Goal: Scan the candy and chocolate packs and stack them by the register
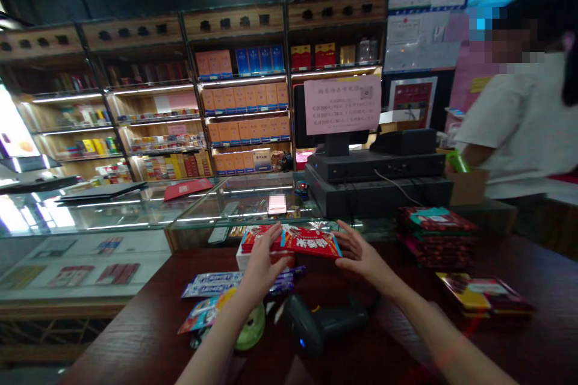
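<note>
Red snack packets with white lettering [312,242] lie side by side on top of a white box [244,261], near the glass counter. My left hand [267,258] rests against the left packets, its fingers stretched out and the thumb apart. At the other end, my right hand [361,254] has its fingers spread, with fingertips and thumb close around the packet's right edge; whether they touch it I cannot tell. Below my hands lies a black barcode scanner [323,322]. Purple-and-white stick packs [212,283] and a blue picture packet [201,314] are beside my left forearm, partly covering a green round object [251,329].
A dark till with a monitor [374,174] stands behind on the glass display counter [244,198]. At right are a stack of dark red packages [436,237] and a yellow-and-maroon box [483,295]. A person in a white shirt [519,120] stands beyond. Stocked shelves [246,102] line the wall.
</note>
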Motion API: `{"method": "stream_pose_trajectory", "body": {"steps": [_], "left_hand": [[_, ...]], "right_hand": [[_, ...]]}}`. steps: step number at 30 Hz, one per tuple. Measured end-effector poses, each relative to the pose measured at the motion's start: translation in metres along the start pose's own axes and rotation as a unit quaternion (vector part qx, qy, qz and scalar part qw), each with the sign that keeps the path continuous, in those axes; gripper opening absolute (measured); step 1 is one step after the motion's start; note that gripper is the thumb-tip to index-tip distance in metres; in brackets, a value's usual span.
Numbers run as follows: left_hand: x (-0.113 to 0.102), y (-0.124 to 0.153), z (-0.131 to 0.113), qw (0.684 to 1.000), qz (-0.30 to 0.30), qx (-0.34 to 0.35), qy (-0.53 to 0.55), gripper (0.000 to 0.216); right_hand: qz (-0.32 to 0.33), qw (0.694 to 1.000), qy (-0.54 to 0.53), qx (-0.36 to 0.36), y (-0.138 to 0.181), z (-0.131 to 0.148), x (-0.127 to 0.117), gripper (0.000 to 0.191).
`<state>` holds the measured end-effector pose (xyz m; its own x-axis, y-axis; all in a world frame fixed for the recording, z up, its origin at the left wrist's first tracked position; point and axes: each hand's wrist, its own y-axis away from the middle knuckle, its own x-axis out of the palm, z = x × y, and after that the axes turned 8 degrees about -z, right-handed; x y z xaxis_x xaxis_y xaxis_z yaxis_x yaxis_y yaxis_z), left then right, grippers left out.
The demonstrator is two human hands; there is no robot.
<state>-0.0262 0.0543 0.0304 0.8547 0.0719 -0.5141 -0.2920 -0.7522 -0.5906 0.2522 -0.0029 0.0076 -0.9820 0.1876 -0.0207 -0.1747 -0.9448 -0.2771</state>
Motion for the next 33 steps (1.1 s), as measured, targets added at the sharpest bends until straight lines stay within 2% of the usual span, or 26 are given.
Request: {"method": "stream_pose_trajectory", "body": {"steps": [3, 8, 15, 20, 26, 33], "left_hand": [[0.009, 0.005, -0.007, 1.0, -0.004, -0.004, 0.012, 0.07], [0.018, 0.011, -0.009, 0.999, -0.015, 0.021, 0.021, 0.074], [0.021, 0.015, -0.003, 0.986, -0.035, 0.114, -0.113, 0.081], [0.027, 0.017, -0.003, 0.96, -0.053, 0.147, -0.231, 0.093], [0.029, 0.019, 0.0, 0.935, -0.086, 0.162, -0.304, 0.083], [0.025, 0.018, -0.002, 0.903, -0.14, 0.211, -0.346, 0.07]], "right_hand": [[-0.02, 0.999, -0.029, 0.026, 0.009, -0.001, -0.006, 0.107], [-0.045, 0.994, -0.053, 0.082, 0.018, -0.001, -0.007, 0.084], [-0.05, 0.986, -0.058, 0.148, 0.024, 0.006, -0.002, 0.059], [-0.059, 0.981, -0.051, 0.176, 0.027, 0.017, 0.004, 0.057], [-0.037, 0.978, -0.049, 0.2, 0.034, 0.025, 0.01, 0.052], [-0.04, 0.973, -0.026, 0.224, 0.032, 0.021, 0.01, 0.05]]}}
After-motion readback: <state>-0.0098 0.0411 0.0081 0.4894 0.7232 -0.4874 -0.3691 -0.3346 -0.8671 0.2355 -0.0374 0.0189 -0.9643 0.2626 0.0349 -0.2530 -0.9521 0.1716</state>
